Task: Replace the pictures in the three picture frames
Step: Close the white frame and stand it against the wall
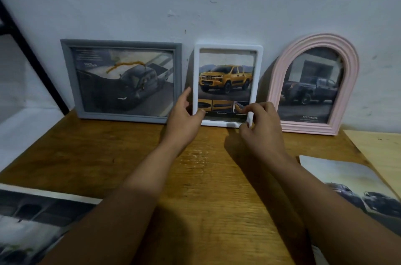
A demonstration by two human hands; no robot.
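Right now three picture frames stand in a row at the back of the wooden bench [108,156], leaning against the pale wall [217,4]. At the middle one, the white frame [259,69], both hands are at work. It holds a picture of a yellow pickup truck [225,79] with a strip of small detail shots under it. The left hand [184,117] is at the frame's lower left corner, thumb pressed on the bottom edge of the border, index finger stretched up along the left side, so it grips that corner. The right hand [261,121] pinches the lower right corner, fingers curled over the front of the border and the thumb below it. To the left of the white frame stands the grey frame [69,80], wide and landscape, with a dim picture of a truck seen from above. To the right stands the pink arched frame [277,82], ribbed, showing a dark pickup and a Toyota mark at the bottom. Loose prints lie flat on the bench nearer the person: one car print [351,186] at the right edge, and a darker print [32,221] at the lower left
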